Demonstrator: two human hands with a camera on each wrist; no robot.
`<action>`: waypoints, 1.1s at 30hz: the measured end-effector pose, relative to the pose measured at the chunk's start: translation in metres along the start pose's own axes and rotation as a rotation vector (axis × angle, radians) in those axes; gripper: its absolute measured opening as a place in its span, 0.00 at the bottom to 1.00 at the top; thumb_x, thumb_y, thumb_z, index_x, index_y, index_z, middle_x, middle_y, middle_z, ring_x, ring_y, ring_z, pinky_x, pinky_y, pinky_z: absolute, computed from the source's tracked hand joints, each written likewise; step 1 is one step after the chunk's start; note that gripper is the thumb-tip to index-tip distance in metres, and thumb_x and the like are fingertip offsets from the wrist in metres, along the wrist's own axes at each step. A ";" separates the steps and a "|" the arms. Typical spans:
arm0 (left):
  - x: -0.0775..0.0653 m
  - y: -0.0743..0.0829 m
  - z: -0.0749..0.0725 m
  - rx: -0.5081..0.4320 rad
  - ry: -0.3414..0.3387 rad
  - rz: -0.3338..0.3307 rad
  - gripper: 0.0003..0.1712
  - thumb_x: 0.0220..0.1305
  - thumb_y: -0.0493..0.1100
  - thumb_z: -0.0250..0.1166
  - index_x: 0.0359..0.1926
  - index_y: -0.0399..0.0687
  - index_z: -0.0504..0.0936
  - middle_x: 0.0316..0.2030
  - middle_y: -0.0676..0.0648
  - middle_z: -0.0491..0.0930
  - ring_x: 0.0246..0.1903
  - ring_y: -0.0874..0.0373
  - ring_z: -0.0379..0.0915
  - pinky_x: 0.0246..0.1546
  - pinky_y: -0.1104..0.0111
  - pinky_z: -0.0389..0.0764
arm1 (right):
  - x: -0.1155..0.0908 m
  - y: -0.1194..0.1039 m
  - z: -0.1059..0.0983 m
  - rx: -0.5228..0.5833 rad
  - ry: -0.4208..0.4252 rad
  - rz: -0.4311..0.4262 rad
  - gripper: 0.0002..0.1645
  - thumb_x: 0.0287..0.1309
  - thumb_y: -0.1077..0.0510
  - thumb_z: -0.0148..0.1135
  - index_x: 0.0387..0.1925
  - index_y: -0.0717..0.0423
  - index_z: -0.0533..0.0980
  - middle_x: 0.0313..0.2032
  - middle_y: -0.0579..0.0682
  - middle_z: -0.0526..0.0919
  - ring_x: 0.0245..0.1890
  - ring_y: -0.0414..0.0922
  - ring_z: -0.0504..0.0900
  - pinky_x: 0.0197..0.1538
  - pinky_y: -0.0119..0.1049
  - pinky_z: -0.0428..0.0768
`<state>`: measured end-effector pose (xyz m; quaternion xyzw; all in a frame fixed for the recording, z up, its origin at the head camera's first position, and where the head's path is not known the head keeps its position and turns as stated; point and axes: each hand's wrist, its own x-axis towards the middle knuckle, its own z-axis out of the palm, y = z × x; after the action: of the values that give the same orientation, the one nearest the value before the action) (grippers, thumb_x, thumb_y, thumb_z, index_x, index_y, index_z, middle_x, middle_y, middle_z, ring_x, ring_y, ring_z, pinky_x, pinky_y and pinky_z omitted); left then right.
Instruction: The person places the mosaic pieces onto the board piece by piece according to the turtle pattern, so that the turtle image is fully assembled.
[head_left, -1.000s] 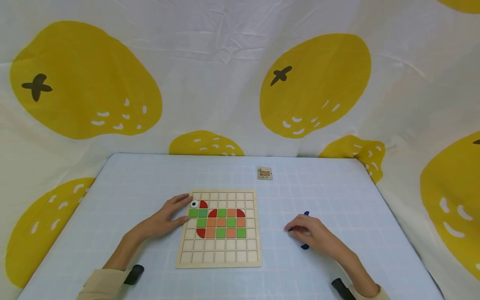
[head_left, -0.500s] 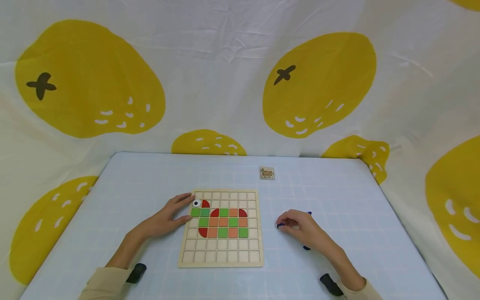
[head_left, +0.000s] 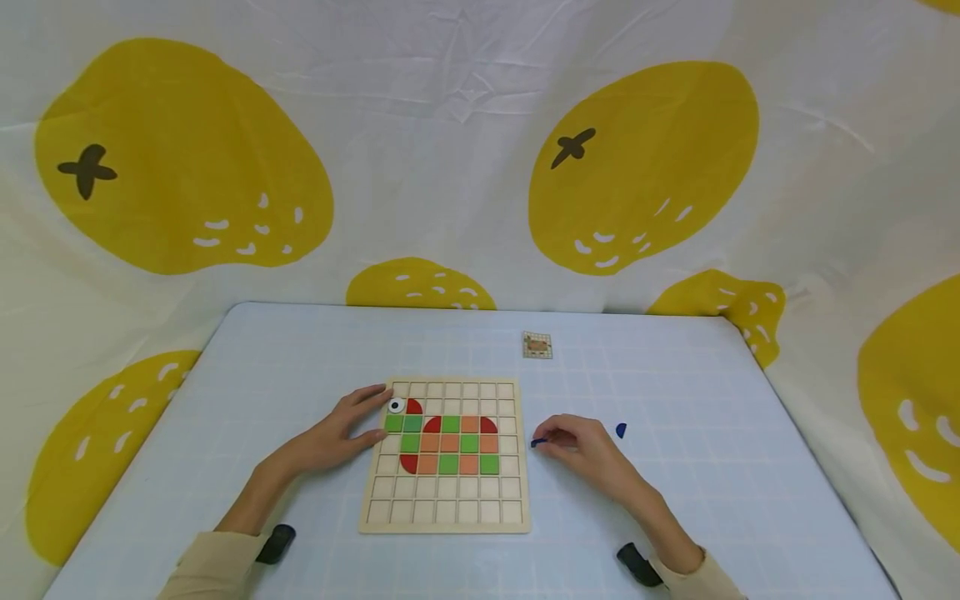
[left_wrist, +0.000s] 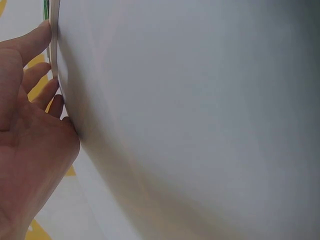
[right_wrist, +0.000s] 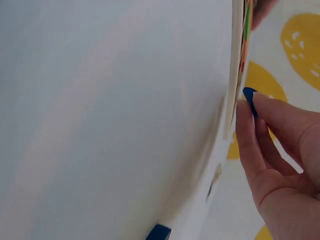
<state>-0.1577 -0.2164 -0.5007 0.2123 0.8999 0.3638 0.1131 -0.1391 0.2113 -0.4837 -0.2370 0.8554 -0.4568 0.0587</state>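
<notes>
A wooden grid board point(head_left: 446, 528) lies on the table, with red, green and orange tiles point(head_left: 448, 443) and a white eye tile point(head_left: 396, 405) set in its cells. My left hand point(head_left: 330, 440) rests against the board's left edge, its fingers extended. In the left wrist view, the thumb and fingertips touch the board's side point(left_wrist: 54, 40). Just off the board's right edge, my right hand point(head_left: 588, 450) pinches a small dark blue tile point(right_wrist: 251, 100) between thumb and fingers. Another blue tile point(head_left: 621, 430), with a curved side, lies on the table behind that hand.
A small card point(head_left: 537, 345) with a grid picture lies near the back of the table point(head_left: 375, 337). Behind the table hangs a white cloth point(head_left: 435, 150) with large yellow fruit prints. Black bands with cameras point(head_left: 639, 565) sit at both wrists.
My right hand has lifted a blue tile from among the others and carried it left toward the board. My left hand has stayed at the board's edge. The head view has shifted slightly.
</notes>
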 end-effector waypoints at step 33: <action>0.001 -0.003 0.000 0.005 0.001 -0.010 0.40 0.74 0.51 0.64 0.79 0.45 0.61 0.78 0.36 0.53 0.76 0.33 0.46 0.69 0.34 0.56 | 0.030 -0.030 0.038 -0.086 0.041 0.109 0.05 0.58 0.68 0.73 0.32 0.58 0.83 0.27 0.45 0.82 0.28 0.38 0.76 0.33 0.28 0.79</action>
<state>-0.1590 -0.2175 -0.5029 0.2076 0.9019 0.3613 0.1139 -0.1430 0.1545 -0.4775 -0.1832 0.8869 -0.4204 0.0558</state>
